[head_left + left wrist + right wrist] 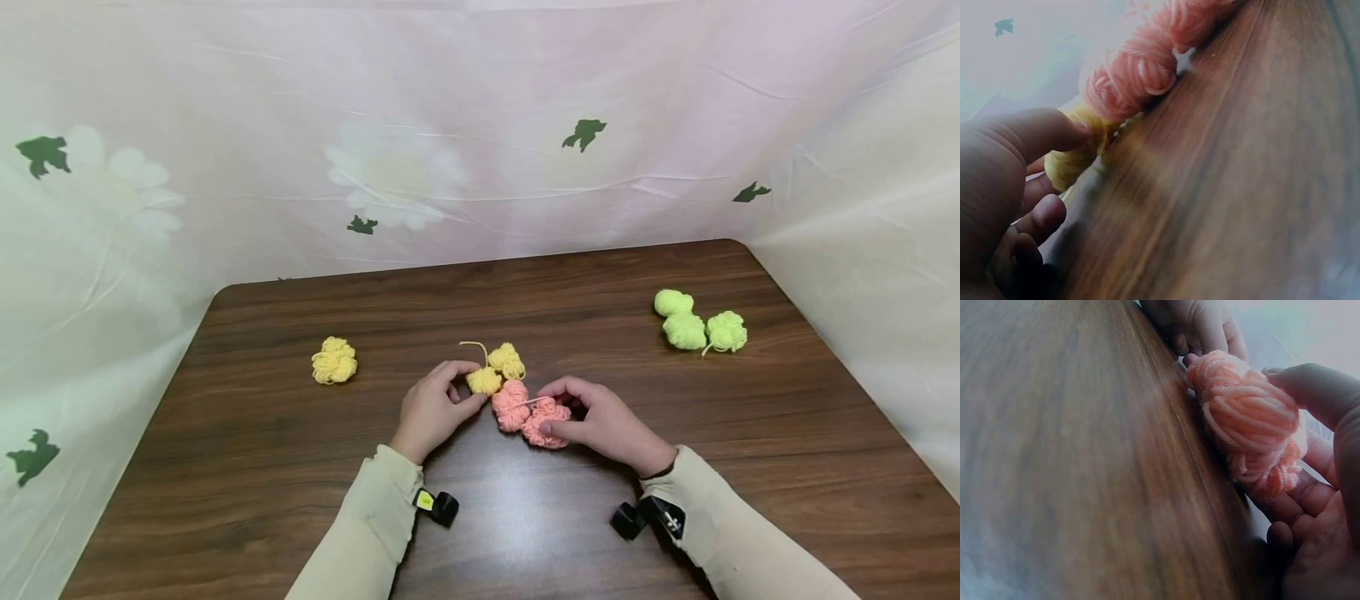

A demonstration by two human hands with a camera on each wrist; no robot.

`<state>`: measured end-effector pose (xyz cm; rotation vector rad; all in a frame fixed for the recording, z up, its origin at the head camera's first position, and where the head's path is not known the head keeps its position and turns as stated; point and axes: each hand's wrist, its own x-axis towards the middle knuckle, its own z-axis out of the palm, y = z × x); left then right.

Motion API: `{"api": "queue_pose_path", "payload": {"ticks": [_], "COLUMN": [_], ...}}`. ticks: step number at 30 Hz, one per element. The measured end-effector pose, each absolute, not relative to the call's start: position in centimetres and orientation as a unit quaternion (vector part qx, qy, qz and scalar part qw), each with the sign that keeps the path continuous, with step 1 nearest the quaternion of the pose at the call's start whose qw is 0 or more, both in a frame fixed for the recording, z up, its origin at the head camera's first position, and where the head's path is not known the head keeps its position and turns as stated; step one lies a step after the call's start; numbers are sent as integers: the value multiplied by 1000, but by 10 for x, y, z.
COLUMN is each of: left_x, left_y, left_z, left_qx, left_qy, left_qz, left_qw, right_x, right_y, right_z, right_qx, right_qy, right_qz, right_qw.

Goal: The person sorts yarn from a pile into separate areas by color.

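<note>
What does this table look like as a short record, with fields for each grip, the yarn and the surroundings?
Left grip: pinches a yellow yarn ball
Right grip: holds a pink yarn ball
Between the hands: second yellow ball, second pink ball
Off to the left: third yellow ball
Off to the right: three green balls
Surface: dark brown wood-grain table
Backdrop: pale floral cloth

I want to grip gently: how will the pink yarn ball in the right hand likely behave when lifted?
The pink yarn ball is probably soft and squashy, being wound from looped strands. Its lumpy shape suggests it won't roll far. A loose strand shows between it and the other pink ball, so it might snag or unwind.
</note>
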<state>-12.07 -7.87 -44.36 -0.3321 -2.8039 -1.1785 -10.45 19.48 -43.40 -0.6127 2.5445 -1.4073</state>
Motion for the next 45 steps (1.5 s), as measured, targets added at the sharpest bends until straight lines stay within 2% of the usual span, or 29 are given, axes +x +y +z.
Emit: {"api": "queue_pose_path", "payload": {"ticks": [20, 32, 45], "left_x": [-121, -120, -122], "left_y": [-90, -99, -115], "left_z": [-442, -436, -427], "left_qx": [-113, -74, -71], "left_qy": [-854, -851, -854], "left_qz": [-507, -520, -512], "left_qw": [34, 18, 53], "right_x": [-105, -104, -105], "right_y": [197, 196, 197], "right_z": [-435, -435, -435], "right_qx": [-201, -200, -201], "right_qy": [855, 851, 851], "right_qz": [-470, -478, -478], "right_qw": [87, 88, 82]}}
